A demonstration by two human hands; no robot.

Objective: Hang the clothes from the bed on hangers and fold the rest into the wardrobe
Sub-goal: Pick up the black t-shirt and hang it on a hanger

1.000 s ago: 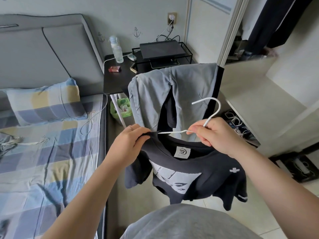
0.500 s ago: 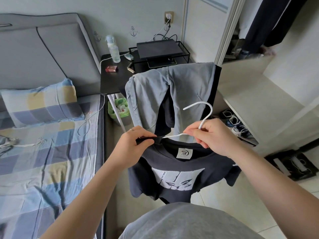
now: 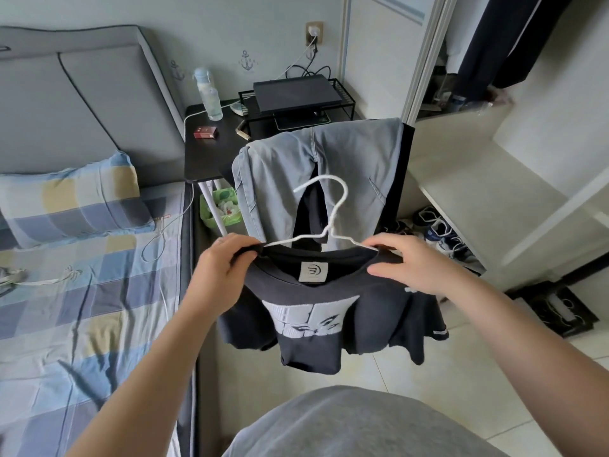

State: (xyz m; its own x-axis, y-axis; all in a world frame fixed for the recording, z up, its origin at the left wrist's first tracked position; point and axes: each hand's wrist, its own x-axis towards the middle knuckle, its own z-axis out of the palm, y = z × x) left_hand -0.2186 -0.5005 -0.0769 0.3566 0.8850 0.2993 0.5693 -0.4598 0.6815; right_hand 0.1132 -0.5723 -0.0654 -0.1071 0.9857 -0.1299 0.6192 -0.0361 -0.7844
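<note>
A black T-shirt [image 3: 316, 321] with a white print hangs in front of me on a white wire hanger [image 3: 333, 222], whose hook rises above the collar. My left hand [image 3: 224, 268] grips the shirt's left shoulder. At the other shoulder, my right hand [image 3: 412, 262] pinches the fabric over the hanger arm. Light blue jeans [image 3: 290, 179] are draped over a chair back just behind. The bed [image 3: 82, 291] with a checked sheet lies on the left; a bit of grey garment [image 3: 10, 278] shows at its left edge. The open wardrobe [image 3: 494, 179] stands on the right.
A black bedside table [image 3: 211, 153] holds a bottle [image 3: 209, 94], a red packet and a wire rack with a dark device. A green bin [image 3: 220, 209] stands under it. Shoes [image 3: 438, 232] lie on the wardrobe floor. Dark clothes [image 3: 514, 37] hang inside. A checked pillow [image 3: 72, 196] lies on the bed.
My right hand has left the hanger's neck and moved out to the shirt's right shoulder. The hanger now sits level inside the collar, and the shirt hangs spread wider.
</note>
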